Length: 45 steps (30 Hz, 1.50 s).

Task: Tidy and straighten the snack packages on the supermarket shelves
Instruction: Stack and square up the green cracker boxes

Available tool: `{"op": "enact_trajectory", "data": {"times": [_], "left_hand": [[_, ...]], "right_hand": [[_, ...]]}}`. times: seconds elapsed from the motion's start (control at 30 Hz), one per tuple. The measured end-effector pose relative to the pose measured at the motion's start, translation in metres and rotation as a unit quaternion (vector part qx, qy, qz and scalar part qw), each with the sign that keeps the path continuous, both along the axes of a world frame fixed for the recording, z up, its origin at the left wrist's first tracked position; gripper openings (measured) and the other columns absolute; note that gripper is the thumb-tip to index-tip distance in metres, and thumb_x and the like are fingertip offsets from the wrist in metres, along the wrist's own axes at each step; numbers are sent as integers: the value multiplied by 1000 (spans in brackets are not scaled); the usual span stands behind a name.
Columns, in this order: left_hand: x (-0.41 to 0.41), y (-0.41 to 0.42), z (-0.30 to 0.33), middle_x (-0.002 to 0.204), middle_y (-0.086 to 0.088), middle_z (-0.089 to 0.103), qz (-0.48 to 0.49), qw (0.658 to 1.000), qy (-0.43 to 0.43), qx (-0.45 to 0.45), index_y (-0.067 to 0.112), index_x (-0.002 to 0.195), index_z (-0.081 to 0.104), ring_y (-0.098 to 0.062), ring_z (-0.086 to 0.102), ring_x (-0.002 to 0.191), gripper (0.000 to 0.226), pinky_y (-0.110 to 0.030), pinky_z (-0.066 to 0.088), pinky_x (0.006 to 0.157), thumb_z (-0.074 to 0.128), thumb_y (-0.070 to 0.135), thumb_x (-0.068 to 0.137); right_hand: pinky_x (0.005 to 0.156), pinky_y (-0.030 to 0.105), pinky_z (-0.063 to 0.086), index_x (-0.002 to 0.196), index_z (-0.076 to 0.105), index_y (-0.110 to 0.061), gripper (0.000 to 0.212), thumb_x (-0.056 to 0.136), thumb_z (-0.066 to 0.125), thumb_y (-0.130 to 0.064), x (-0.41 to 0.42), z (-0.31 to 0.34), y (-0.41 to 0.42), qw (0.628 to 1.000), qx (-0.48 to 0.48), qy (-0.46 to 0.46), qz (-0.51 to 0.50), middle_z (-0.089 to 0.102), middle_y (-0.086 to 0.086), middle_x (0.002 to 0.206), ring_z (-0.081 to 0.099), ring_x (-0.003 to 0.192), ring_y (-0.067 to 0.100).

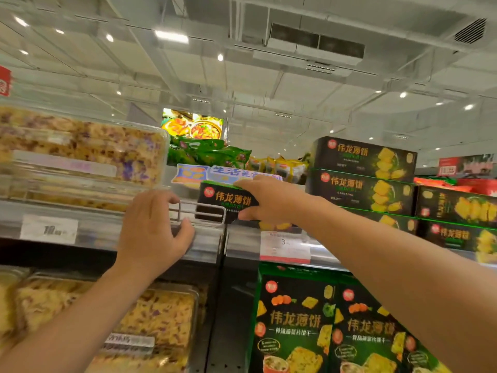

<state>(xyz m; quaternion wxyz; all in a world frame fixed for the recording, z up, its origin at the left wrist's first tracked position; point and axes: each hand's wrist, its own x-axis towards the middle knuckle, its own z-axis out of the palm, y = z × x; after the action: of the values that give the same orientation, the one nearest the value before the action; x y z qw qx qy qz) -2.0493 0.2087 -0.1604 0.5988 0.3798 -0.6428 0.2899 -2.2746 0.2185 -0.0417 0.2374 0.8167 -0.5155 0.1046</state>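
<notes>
My right hand (265,199) grips a black cracker box with orange lettering (226,201) at the left end of the upper shelf, fingers over its top edge and thumb under it. My left hand (153,230) is raised at the shelf's front rail (204,242), fingers curled near a grey wire divider (199,211), thumb against the rail. Stacks of the same black boxes (363,173) stand to the right on that shelf. Clear tubs of yellow and purple snacks (80,154) fill the upper shelf on the left.
Green-and-black cracker boxes (322,324) stand on the lower shelf at right, more clear snack tubs (156,313) at lower left. Price tags (285,246) hang on the rail. Green and yellow bags (215,154) lie behind the held box.
</notes>
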Motion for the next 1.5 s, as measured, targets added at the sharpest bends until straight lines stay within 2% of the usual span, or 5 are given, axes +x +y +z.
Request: {"op": "enact_trajectory", "data": {"times": [0.47,0.67,0.97,1.23,1.5], "left_hand": [[-111,28,52,139,-6,49,130,953,-209,175,17,134,46,-27,40,132,60,-46,29,109,31,54,90],[-119,20,53,117,0,62,159,951,-193,179,19,117,57,-24,54,111,53,-42,36,97,33,56,87],[-126,21,45,115,-10,66,72,971,-203,104,8,119,63,-33,60,107,54,-56,44,97,38,42,86],[-126,20,41,113,-4,67,66,976,-179,108,13,118,64,-28,61,107,51,-50,45,96,41,43,85],[-88,18,48,128,-14,61,109,975,-168,96,6,130,57,-36,57,115,64,-51,44,94,35,48,88]], "right_hand": [[82,40,54,136,46,-25,45,93,58,-33,-39,3,24,998,45,-9,-47,64,3,113,56,89,20],[83,38,53,129,50,-18,36,93,53,-18,-44,2,44,997,63,-11,-45,62,9,117,59,101,27],[100,42,42,137,48,-18,52,88,60,-29,-125,97,59,968,-218,-100,-72,48,5,142,45,128,27],[88,42,51,126,47,-22,59,79,69,-51,-146,95,34,973,-53,-158,-159,64,3,112,59,99,24],[79,37,48,126,46,-26,47,86,70,-33,-161,110,30,977,13,-163,-140,60,-1,104,57,96,22]]}}
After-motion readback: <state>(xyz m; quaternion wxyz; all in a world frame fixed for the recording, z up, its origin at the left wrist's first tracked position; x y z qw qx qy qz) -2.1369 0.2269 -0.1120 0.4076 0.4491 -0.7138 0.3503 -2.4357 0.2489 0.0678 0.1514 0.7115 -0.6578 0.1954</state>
